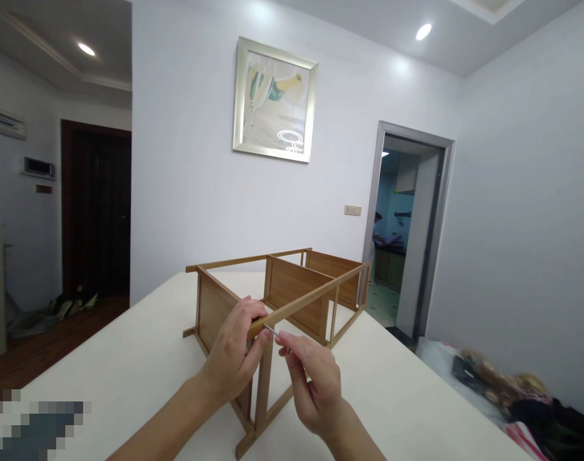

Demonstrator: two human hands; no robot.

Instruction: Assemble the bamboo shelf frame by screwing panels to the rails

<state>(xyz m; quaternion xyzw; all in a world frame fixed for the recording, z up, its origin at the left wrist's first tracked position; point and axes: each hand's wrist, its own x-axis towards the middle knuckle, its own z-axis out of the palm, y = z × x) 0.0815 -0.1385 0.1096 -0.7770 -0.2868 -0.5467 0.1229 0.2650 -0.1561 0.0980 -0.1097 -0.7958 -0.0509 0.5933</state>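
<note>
A brown wooden shelf rack (296, 306) with several panels lies on its side on the white table. My left hand (232, 349) is wrapped round the near end of its upper rail, fingers over the top and thumb below. My right hand (316, 378) pinches a thin metal hex key (271, 330) between thumb and forefinger. The key's tip meets the side of the rail, close to my left thumb. Whether a screw sits at that spot is too small to tell.
The white table (143, 384) stretches under the rack toward the wall. Clothes and bags (517, 390) are piled at the right. A doorway (397, 237) behind shows a person in another room. At the lower left is a blurred-out patch (37, 429).
</note>
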